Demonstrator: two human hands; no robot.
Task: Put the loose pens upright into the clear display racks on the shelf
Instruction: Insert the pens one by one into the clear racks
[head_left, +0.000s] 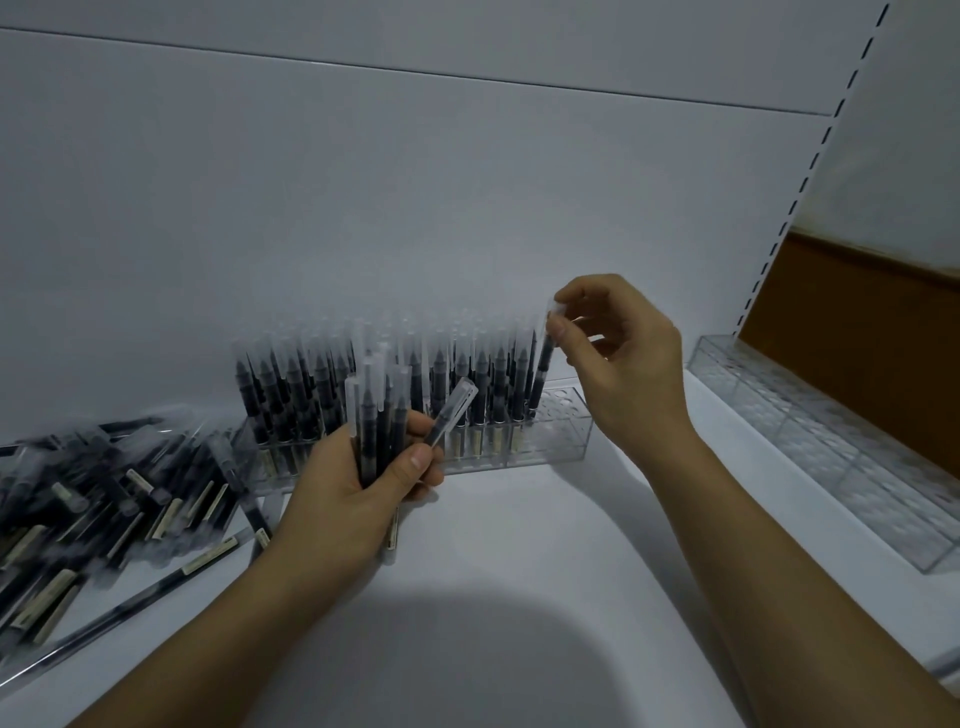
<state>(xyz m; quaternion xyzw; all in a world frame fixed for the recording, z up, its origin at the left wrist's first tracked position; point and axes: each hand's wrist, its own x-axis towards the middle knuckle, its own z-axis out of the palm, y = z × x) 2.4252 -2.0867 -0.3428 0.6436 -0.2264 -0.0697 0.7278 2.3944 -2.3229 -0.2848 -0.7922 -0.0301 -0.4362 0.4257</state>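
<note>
Pens (291, 384) with dark barrels and clear caps fill most of a clear display rack (563, 423) at the centre of the frame, standing upright on a white shelf (519, 571) as a person stocks it. The right hand (623, 353) pinches a single pen (544, 358) by its cap between thumb and fingertip. The pen's lower end is at the rack's right end, though whether it is seated in a hole cannot be told. Holding it by the top probably keeps the fingers clear of the crowded neighbours. The left hand (353, 483), at lower centre, grips a bundle (376, 421) caps-up just in front of the rack, apparently as a ready supply within short reach of the other hand. At least five pens show in that bundle. One, a tilted pen (453, 415), leans out to the right between thumb and forefinger, seemingly the next to go. Two racks are in view: the one being filled, with only a small patch of empty holes at its right end, and a second rack (831, 447), long and holding no pens, at the right of the frame. A loose pile (104, 493) of pens, too many and too blurred to count, lies flat at the lower left.
</note>
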